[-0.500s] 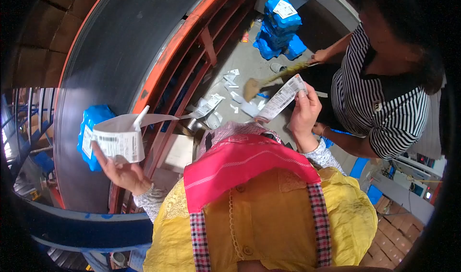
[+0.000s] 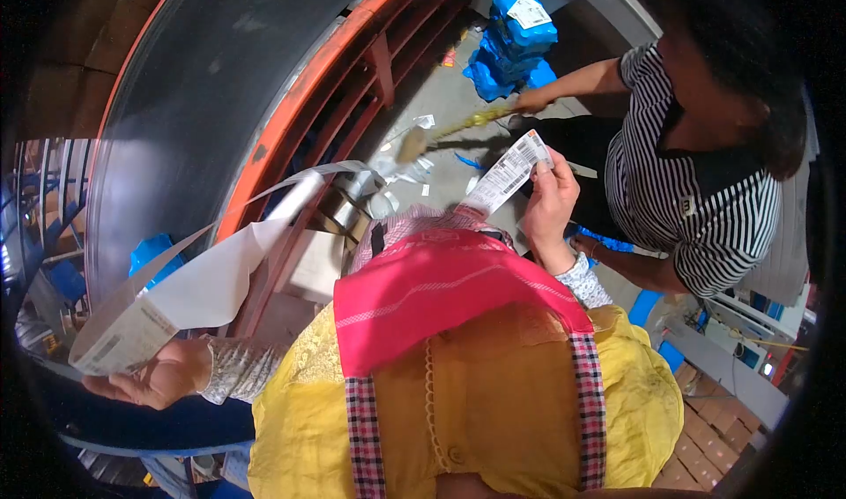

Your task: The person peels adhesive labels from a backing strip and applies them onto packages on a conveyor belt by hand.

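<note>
My left hand is low at the left with its palm up. Its fingers are partly curled against a long, looping strip of white barcode labels, which rises from there toward the middle. My right hand pinches a printed shipping label between thumb and fingers, in front of my chest. Behind the strip a blue-wrapped package sits on the black conveyor belt, partly hidden.
A co-worker in a striped shirt stands at the right, holding a yellow-handled broom. Blue-wrapped packages are stacked on the floor ahead. Paper scraps lie near the broom head. The conveyor's orange rail runs along the left.
My left hand has moved down and left, stretching the label strip out with it. My right hand shifted slightly left with its label. The co-worker's broom swept left across the floor.
</note>
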`<control>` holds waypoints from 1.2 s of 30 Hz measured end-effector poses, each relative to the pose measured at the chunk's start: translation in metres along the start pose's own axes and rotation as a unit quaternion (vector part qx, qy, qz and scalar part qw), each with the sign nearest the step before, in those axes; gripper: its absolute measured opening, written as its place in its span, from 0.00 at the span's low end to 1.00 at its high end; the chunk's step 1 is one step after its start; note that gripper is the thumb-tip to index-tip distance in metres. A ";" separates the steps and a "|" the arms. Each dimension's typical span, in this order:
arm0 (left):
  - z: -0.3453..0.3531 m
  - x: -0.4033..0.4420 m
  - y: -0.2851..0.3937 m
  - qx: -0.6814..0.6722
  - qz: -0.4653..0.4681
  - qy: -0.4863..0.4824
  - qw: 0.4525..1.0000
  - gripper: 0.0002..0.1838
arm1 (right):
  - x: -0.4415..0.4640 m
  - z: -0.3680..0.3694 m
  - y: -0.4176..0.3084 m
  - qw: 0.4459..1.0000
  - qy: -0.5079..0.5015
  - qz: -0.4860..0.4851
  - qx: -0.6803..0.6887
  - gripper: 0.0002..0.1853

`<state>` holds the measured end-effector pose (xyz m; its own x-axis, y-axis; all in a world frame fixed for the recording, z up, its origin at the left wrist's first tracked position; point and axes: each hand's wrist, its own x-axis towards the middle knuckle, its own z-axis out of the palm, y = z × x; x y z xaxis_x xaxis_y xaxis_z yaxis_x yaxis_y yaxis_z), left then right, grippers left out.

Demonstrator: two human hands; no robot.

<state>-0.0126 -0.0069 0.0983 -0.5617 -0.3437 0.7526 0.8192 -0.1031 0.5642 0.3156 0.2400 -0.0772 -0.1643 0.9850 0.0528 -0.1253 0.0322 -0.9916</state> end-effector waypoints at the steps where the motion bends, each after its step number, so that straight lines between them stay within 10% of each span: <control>1: 0.006 0.001 0.002 0.014 0.013 0.010 1.000 0.21 | 0.003 0.001 0.002 1.000 0.003 0.003 0.000 0.14; 17: -0.009 -0.003 -0.053 0.111 0.009 -0.043 0.993 0.25 | 0.022 0.044 0.022 1.000 -0.014 0.012 -0.014 0.15; 28: -0.009 -0.034 -0.090 -0.079 -0.260 -0.033 0.962 0.25 | 0.047 0.051 0.040 0.994 -0.009 -0.042 -0.103 0.14; 36: -0.060 -0.028 -0.100 -0.089 -0.288 -0.151 0.941 0.20 | -0.001 0.094 0.021 0.998 -0.017 -0.042 -0.053 0.15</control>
<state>-0.0722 -0.0433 0.0006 -0.9039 0.0962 0.4167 0.3601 -0.3546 0.8629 0.2215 0.2239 -0.0870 -0.1908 0.9718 0.1383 -0.0369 0.1337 -0.9903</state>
